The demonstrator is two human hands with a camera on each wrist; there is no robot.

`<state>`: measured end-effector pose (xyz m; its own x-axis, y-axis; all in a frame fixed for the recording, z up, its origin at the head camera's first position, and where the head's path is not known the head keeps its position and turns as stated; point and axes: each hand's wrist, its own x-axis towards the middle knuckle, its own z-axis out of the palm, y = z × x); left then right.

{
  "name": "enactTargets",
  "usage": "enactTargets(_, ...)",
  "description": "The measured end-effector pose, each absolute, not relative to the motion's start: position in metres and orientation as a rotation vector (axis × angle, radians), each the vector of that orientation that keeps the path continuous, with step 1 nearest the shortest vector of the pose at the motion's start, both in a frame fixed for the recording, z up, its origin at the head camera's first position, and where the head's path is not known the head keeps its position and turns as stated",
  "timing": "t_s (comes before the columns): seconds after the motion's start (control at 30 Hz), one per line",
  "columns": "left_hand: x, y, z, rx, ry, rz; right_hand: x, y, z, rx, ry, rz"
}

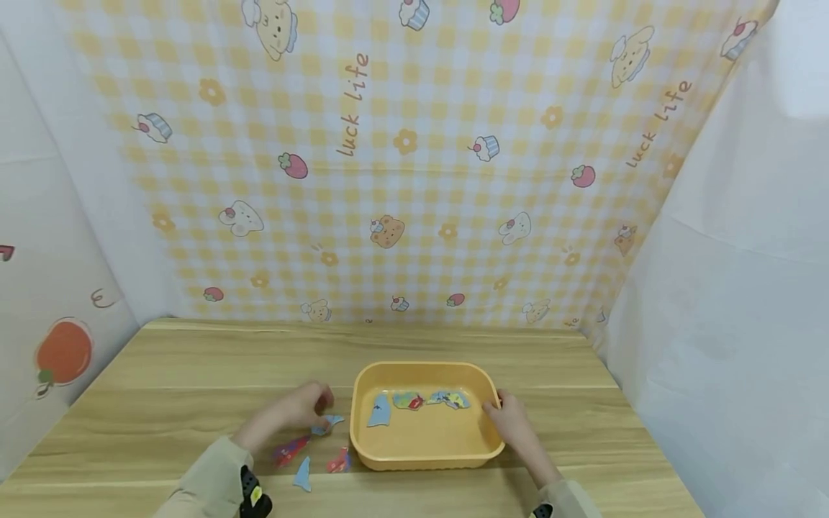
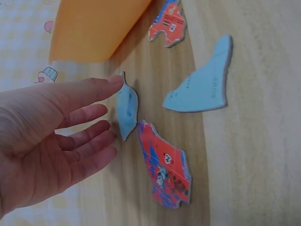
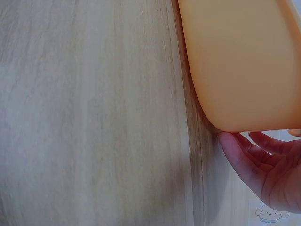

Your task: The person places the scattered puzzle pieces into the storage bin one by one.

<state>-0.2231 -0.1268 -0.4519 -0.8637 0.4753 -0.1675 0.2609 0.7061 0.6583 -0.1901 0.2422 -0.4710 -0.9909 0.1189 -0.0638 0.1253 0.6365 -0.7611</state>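
Observation:
My left hand [image 1: 303,408] hovers over a light-blue puzzle piece [image 2: 127,110] on the table, thumb and fingers spread apart. In the left wrist view the thumb tip overlaps the piece's end; whether it touches cannot be told. Beside this piece lie a red and purple puzzle piece [image 2: 165,165], a larger light-blue piece [image 2: 204,87] and a red piece with a blue edge [image 2: 170,23]. My right hand [image 1: 512,421] grips the right end of a yellow-orange plastic tray [image 1: 424,461]. Inside the tray are a blue piece [image 1: 380,411] and several multicoloured pieces [image 1: 408,401] near its far wall.
The wood-grain table [image 1: 227,360] runs back to a yellow checked cloth [image 1: 440,194] hung behind it. White cloths [image 1: 725,288] hang at both sides. The tray's raised wall stands between the two hands.

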Motion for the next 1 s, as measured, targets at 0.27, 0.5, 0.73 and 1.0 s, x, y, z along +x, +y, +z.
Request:
enactTargets(0.27, -0.2184, -0.1266, -0.4567, 0.593, 2.590, 0.906, -0.1894, 0.2447, -0.4738, 0.216, 2.844, -1.304)
enactTargets(0.5, -0.2169, -0.1236, -0.4581, 0.615, 2.600, 0.900, -0.1901, 0.2449, -0.4724, 0.198, 2.857, -1.300)
enactTargets(0.73, -0.2185, -0.1250, -0.4591, 0.724, 2.610, 0.879, -0.1910, 0.2453, -0.4713, 0.198, 2.866, -1.295)
enactTargets(1.0, -0.2177, -0.1196, -0.4571, 0.688, 2.638, 0.815, -0.1903, 0.2434, -0.4707, 0.196, 2.894, -1.268)
